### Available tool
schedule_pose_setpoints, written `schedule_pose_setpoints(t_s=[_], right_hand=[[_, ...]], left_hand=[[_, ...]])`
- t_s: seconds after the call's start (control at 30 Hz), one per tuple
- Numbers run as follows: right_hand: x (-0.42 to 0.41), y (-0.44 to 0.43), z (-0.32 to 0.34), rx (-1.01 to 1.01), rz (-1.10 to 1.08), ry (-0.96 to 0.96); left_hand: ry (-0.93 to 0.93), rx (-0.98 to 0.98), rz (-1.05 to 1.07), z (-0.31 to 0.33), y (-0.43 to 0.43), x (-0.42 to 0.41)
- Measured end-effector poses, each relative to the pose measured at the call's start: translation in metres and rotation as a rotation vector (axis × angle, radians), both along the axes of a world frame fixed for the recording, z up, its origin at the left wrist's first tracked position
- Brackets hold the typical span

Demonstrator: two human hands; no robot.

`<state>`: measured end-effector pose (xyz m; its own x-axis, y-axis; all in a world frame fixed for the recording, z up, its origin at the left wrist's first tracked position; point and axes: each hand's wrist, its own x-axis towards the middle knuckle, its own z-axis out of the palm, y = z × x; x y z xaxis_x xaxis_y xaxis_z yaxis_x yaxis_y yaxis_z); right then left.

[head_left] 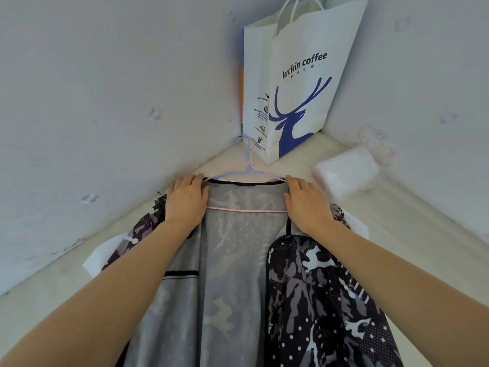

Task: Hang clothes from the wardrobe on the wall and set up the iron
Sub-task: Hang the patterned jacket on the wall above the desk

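A camouflage jacket point(317, 300) with a grey mesh lining point(238, 247) hangs open on a pink and lilac hanger point(246, 170). The hanger's hook point(244, 140) sits on a small wall hook in the corner of the room. My left hand point(185, 200) grips the jacket's left shoulder over the hanger's end. My right hand point(308, 205) grips the right shoulder the same way. The black collar edge point(246, 183) stretches between both hands. No iron is in view.
A white paper bag point(296, 83) with a blue deer and "luckin coffee" print stands in the corner above the hanger. A white plastic-wrapped bundle point(346, 173) lies to the right. Pale walls point(105, 102) meet at the corner.
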<state>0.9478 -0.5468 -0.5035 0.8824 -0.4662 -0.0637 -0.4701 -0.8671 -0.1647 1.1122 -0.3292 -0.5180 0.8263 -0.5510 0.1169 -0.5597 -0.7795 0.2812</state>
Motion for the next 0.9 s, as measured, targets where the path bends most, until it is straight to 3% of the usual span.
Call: schedule_pose_setpoints(t_s=[0.67, 0.9], right_hand=[[-0.131, 0.119, 0.031, 0.045, 0.015, 0.056], [-0.199, 0.193, 0.049, 0.096, -0.043, 0.086]], left_hand=[[-0.035, 0.139, -0.206, 0.025, 0.073, -0.148], [0.025, 0.061, -0.302, 0.037, 0.129, -0.223]])
